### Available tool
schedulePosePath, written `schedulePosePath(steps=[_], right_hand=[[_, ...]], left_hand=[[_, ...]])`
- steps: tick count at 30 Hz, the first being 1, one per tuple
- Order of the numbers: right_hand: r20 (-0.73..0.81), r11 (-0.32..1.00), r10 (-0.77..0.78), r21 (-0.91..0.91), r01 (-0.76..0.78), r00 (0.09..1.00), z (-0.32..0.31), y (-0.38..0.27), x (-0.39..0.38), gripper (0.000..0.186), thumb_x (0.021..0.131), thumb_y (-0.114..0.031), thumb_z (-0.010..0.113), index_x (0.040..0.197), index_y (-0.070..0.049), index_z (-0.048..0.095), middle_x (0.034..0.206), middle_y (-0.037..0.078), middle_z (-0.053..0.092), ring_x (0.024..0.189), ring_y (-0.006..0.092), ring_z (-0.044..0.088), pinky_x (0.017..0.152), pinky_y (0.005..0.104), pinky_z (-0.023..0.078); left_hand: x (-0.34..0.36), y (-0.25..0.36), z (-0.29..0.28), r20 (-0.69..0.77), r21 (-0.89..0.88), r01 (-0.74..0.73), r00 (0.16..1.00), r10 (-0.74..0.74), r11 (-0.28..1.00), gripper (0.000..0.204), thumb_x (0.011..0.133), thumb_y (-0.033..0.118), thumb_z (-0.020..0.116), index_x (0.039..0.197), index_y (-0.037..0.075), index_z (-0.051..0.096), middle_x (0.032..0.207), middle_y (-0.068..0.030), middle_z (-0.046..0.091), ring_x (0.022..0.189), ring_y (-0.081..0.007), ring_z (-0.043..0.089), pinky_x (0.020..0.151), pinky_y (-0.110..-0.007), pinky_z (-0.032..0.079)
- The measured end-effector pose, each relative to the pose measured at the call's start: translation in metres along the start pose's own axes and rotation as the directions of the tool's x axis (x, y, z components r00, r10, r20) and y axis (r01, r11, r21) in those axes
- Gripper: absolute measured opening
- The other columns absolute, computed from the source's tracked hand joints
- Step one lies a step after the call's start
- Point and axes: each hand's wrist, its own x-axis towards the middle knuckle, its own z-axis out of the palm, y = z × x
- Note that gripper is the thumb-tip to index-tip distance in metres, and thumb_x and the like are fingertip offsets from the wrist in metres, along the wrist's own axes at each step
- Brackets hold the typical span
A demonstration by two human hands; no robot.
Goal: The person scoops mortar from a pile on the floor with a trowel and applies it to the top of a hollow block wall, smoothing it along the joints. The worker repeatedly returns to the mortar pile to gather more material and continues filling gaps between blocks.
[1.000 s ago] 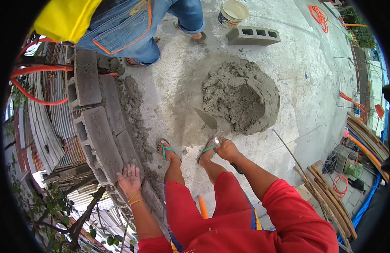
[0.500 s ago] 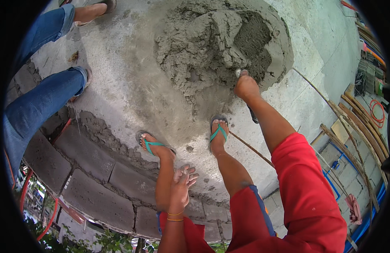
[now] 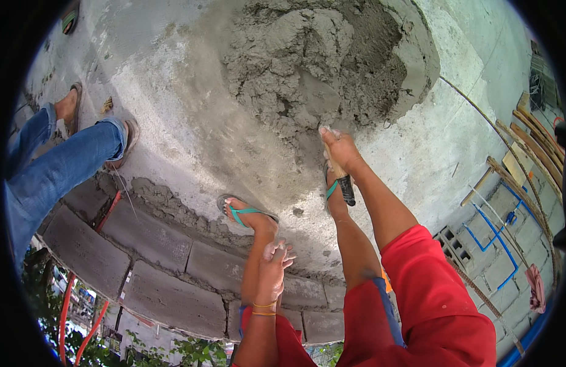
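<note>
My right hand is wrapped round the handle of a trowel, at the near edge of a heap of wet grey mortar. The handle is wooden with a black end that points back toward me. A flat, mortar-coated patch ahead of the fist looks like its blade, lying against the heap. My left hand, smeared with mortar, hangs beside my left shin with its fingers loosely apart and nothing in it. Yellow bands circle that wrist.
A low block wall curves along the near left. Another person in jeans stands at the left. Thin steel rods, wooden planks and blue pipes lie at the right. My sandalled feet stand on the concrete floor.
My right hand has drawn back toward me and left, turning the trowel so its handle shows. The view has shifted slightly. The other person's legs and feet have moved. My left hand still hangs by my shin.
</note>
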Motion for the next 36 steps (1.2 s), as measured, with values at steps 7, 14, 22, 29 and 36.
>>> schedulePosePath(steps=[7, 14, 22, 29, 36], right_hand=[[-0.112, 0.813, 0.344, 0.532, -0.236, 0.932, 0.052, 0.117, -0.086, 0.064, 0.099, -0.033, 0.067, 0.141, 0.005, 0.038, 0.097, 0.009, 0.059, 0.058, 0.0183, 0.057, 0.043, 0.0336, 0.047], [-0.159, 0.912, -0.06, 0.392, 0.119, 0.985, 0.047, 0.029, 0.063, 0.023, 0.088, -0.016, 0.077, 0.087, -0.007, 0.056, 0.063, 0.001, 0.053, 0.045, 0.0155, 0.049, 0.041, 0.0348, 0.042], [-0.09, 0.967, -0.148, 0.194, 0.164, 0.985, 0.017, 0.008, 0.015, 0.017, 0.082, -0.01, 0.072, 0.086, -0.006, 0.055, 0.067, 0.003, 0.054, 0.045, 0.0152, 0.048, 0.042, 0.0339, 0.043], [0.18, 0.85, -0.33, -0.369, 0.374, 0.927, -0.037, -0.022, -0.09, 0.017, 0.083, -0.015, 0.07, 0.086, 0.0, 0.062, 0.074, 0.009, 0.061, 0.065, 0.0208, 0.058, 0.058, 0.035, 0.049], [0.427, 0.636, -0.077, -0.675, 0.374, 0.901, -0.022, -0.128, -0.273, 0.023, 0.083, -0.011, 0.073, 0.077, -0.011, 0.05, 0.057, -0.003, 0.049, 0.045, 0.0099, 0.045, 0.043, 0.0318, 0.039]], left_hand=[[0.0, -0.004, 0.005, 0.009, 0.0, 0.068, 0.998, -0.068, 0.998, 0.044, 0.105, 0.031, 0.062, 0.139, 0.005, 0.055, 0.121, -0.0134, 0.067, 0.101, -0.0228, 0.069, 0.089, -0.037, 0.052], [-0.008, 0.005, -0.015, 0.011, 0.011, 0.069, 0.998, -0.069, 0.998, 0.041, 0.103, 0.032, 0.063, 0.132, 0.003, 0.059, 0.118, -0.0139, 0.068, 0.099, -0.0215, 0.069, 0.088, -0.036, 0.053], [-0.005, 0.001, -0.003, -0.002, -0.007, 0.025, 1.0, -0.025, 1.0, 0.039, 0.1, 0.022, 0.06, 0.134, 0.002, 0.057, 0.118, -0.013, 0.069, 0.098, -0.0182, 0.068, 0.085, -0.033, 0.05], [-0.032, -0.034, 0.002, -0.036, -0.215, -0.091, 0.996, 0.085, 0.972, 0.039, 0.104, 0.029, 0.057, 0.134, 0.004, 0.056, 0.124, -0.0122, 0.066, 0.097, -0.0201, 0.069, 0.089, -0.036, 0.05], [-0.114, -0.088, -0.028, -0.257, -0.677, -0.319, 0.947, 0.194, 0.663, 0.038, 0.105, 0.03, 0.057, 0.137, 0.009, 0.054, 0.121, -0.0099, 0.067, 0.098, -0.0224, 0.069, 0.088, -0.038, 0.052]])
